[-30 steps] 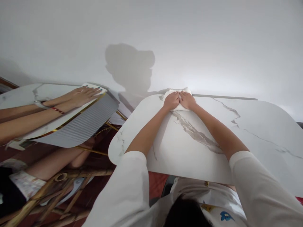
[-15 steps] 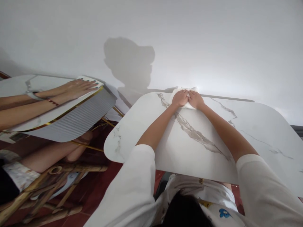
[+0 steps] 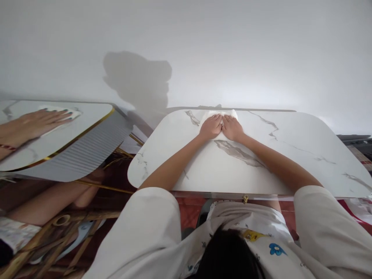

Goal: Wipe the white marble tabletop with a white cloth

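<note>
Both my hands lie side by side on a white cloth [image 3: 231,113] near the far edge of a white marble-patterned table [image 3: 186,176]. My left hand [image 3: 211,126] rests palm down with its fingers stretched over the cloth. Next to it, thumbs nearly touching, my right hand [image 3: 231,127] is also laid flat on the cloth with fingers forward. Crumpled cloth edges show beyond the fingertips and between the wrists. What lies beneath the palms is hidden.
A pale wall [image 3: 261,50] stands behind the table. On the left, another person's hand [image 3: 43,120] lies on a white cloth [image 3: 74,113] on a second marble-patterned table [image 3: 95,109] with a ribbed grey side. Below is a bamboo chair [image 3: 84,244].
My hands and the cloth have come slightly nearer to me along the table. The other person's hand has drawn back leftward with its cloth. The view has shifted.
</note>
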`<state>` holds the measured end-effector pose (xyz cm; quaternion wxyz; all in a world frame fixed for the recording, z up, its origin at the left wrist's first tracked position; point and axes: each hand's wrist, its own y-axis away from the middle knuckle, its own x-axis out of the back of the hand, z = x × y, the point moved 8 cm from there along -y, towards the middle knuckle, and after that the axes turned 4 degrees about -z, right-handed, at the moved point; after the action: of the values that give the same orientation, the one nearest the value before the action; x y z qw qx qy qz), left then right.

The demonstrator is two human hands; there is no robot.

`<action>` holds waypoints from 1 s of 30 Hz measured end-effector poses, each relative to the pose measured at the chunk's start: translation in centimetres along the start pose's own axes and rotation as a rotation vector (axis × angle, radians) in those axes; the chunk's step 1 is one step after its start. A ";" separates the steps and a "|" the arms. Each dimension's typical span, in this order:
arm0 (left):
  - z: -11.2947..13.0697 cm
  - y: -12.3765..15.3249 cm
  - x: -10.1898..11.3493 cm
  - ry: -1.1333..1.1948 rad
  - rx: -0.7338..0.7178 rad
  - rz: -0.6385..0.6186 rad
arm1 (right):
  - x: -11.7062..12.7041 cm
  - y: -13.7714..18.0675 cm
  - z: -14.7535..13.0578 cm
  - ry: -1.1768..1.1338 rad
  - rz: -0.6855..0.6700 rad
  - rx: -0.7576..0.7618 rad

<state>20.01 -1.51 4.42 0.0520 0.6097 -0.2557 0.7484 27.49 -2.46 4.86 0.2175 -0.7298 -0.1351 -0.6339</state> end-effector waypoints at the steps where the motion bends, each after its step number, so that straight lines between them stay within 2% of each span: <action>1: 0.2 0.8 0.2 -0.003 0.003 0.003 | 0.1 0.7 -0.5 0.001 -0.001 0.002; 12: 3.5 11.5 2.6 -0.018 0.054 -0.064 | 0.5 9.6 -7.7 -0.008 0.085 0.072; 18: 6.0 16.5 3.4 -0.016 0.126 -0.106 | 0.6 14.7 -10.1 -0.020 0.049 0.109; 23: 9.3 17.2 3.4 0.028 0.130 -0.099 | 1.4 17.7 -8.6 -0.037 0.057 0.115; 30: 13.1 14.5 2.6 0.114 0.121 -0.092 | 2.2 19.2 -4.2 0.004 0.045 0.060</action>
<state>25.30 -20.46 3.93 0.0637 0.5792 -0.1784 0.7929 33.32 -21.39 4.65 0.2538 -0.7247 -0.1372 -0.6258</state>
